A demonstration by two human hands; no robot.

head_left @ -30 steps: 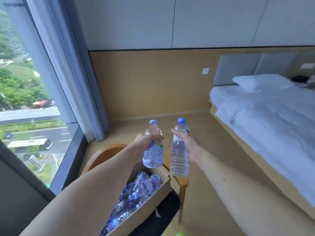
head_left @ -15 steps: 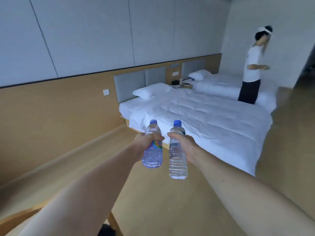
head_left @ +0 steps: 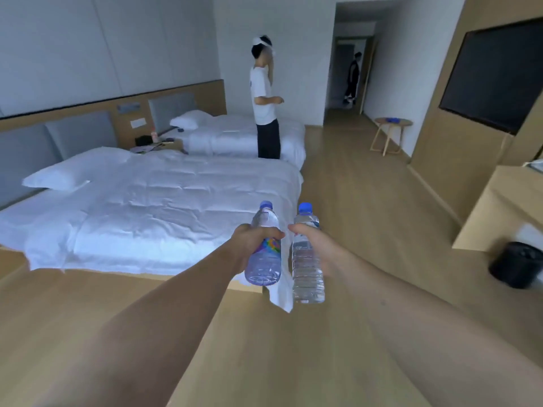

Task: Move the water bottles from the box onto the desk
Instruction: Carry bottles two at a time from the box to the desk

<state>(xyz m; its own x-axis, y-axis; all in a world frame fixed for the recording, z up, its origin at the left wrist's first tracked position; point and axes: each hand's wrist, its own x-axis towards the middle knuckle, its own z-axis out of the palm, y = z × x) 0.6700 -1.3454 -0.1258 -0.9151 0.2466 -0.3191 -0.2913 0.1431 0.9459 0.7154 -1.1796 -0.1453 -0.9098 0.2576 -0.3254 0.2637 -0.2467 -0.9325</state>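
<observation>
The view has swung right, bringing the desk point(head_left: 499, 201) into sight far right; left hand point(head_left: 249, 240) and right hand point(head_left: 316, 239) are each gripping an upright bottle point(head_left: 264, 259) point(head_left: 307, 265) over open floor point(head_left: 367, 215).

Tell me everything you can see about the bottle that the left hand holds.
The left bottle is a small clear plastic water bottle with a blue cap and a rainbow-coloured label around its middle. Its lower body looks bluish-purple, with a lobed base. It is capped, held roughly upright in the air in front of the bed. The left hand grips it around the upper body, fingers curled over the front. It hangs beside the right hand's bottle; whether they touch is unclear.
</observation>
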